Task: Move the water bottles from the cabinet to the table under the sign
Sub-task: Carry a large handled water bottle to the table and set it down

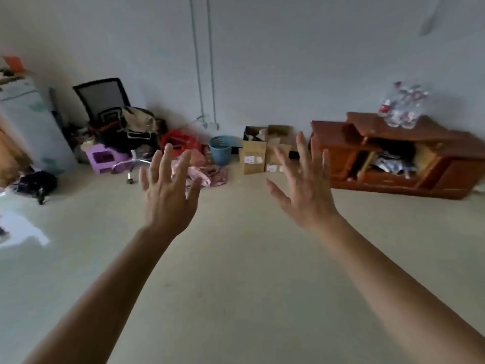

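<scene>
left hand (168,195): raised out in front, fingers straight and spread, back of hand to camera, holding nothing.
right hand (308,195): same pose, fingers straight and spread, holding nothing, level with the left hand.
bottles: clear plastic-wrapped pack of water bottles (402,107) with red-and-white labels, beyond and to the right of the right hand, well apart from it. blurred, count cannot tell.
cabinet: low reddish-brown wooden cabinet (446,153) against the wall, right of the right hand. the pack sits on its raised top; open compartments hold dark clutter.
boxes: two brown cardboard boxes (253,153) at the wall, seen between the hands, the right one partly behind the right hand's fingers.
basket: blue plastic basket (220,151) just left of the boxes.
left side: purple plastic stool (101,157) and black mesh office chair (101,99), left of the left hand, with clothes piled around.
floor: pale glossy floor (236,258) under both forearms.
</scene>
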The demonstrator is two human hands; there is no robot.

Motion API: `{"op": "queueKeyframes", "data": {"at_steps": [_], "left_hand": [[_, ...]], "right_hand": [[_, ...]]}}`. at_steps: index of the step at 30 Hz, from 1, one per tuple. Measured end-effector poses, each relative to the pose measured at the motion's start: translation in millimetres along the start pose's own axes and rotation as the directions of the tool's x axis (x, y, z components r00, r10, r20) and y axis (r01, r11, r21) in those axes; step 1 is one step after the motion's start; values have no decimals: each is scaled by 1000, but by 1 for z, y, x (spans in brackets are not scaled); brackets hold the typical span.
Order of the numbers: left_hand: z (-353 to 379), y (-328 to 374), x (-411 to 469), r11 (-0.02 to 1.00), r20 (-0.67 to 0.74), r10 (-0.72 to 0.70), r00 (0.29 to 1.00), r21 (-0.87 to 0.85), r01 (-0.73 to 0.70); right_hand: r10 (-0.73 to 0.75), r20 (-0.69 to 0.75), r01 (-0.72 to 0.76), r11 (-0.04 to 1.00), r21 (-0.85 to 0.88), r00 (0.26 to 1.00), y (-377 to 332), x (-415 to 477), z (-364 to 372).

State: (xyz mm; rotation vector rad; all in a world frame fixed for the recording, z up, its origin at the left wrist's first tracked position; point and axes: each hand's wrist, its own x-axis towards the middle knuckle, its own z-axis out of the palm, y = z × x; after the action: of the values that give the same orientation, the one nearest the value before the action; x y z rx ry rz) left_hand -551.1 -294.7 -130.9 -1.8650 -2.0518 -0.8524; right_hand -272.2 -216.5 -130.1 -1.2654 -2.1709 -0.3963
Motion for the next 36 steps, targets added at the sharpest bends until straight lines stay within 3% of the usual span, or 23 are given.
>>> {"op": "queueKeyframes", "data": {"at_steps": [3,8,13,15,23,31,36], "left_hand": [[54,70,47,979,57,176,983,-118,-168],[138,196,99,890,109,421,900,-243,-387],[216,301,142,815,152,558,816,-287,-504],[261,369,179,786,164,603,781,-290,-546],[336,470,287,806,147,572,807,-283,-519],[451,495,418,831,115,529,841,-273,-485],[533,527,529,826,132,532,836,-296,-479]], "right_hand": [[133,-19,-134,983,-123,991,80,-19,-23],[387,-115,-404,879,-254,915,201,-60,-61],[428,-138,-449,829,-334,893,310,-79,-56],[478,-143,-497,808,-316,867,388,-72,-48],[475,-137,-495,828,-265,869,531,6,-18],[452,-82,-456,845,-279,888,651,111,76],[511,-98,-514,800,-311,854,735,196,130]]}}
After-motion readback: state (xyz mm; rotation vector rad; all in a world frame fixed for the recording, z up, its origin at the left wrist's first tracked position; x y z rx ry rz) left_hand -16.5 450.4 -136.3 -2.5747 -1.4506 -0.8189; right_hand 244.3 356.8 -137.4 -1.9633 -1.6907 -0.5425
